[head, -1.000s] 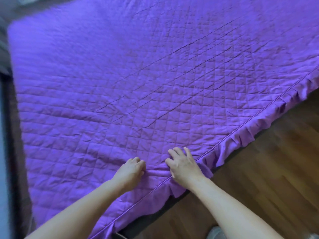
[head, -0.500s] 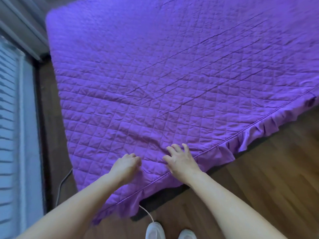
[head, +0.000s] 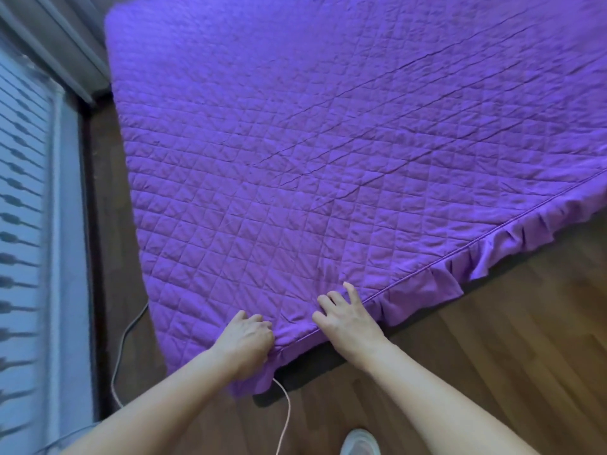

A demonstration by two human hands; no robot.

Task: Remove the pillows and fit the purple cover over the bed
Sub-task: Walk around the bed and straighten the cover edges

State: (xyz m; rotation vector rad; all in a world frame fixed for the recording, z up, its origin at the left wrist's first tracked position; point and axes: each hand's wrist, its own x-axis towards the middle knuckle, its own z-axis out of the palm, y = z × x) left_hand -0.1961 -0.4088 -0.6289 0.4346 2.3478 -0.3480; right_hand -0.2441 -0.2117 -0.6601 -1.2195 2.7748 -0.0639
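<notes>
The quilted purple cover [head: 328, 152] lies spread over the whole bed, with a ruffled skirt [head: 460, 267] hanging along the near edge. My left hand [head: 246, 339] is curled into the fabric at the near corner and grips it. My right hand [head: 348, 316] lies beside it with fingers spread, pressing the cover flat next to the piped seam. No pillows are in view.
Wooden floor [head: 492, 356] runs along the bed's near side. A thin cable [head: 285, 418] trails on the floor below the corner. A window with blinds [head: 23, 224] stands to the left. A white shoe [head: 359, 441] shows at the bottom.
Both hands have slid left along the near edge toward the bed's corner. The view has swung, bringing the corner, the cable and the window into sight.
</notes>
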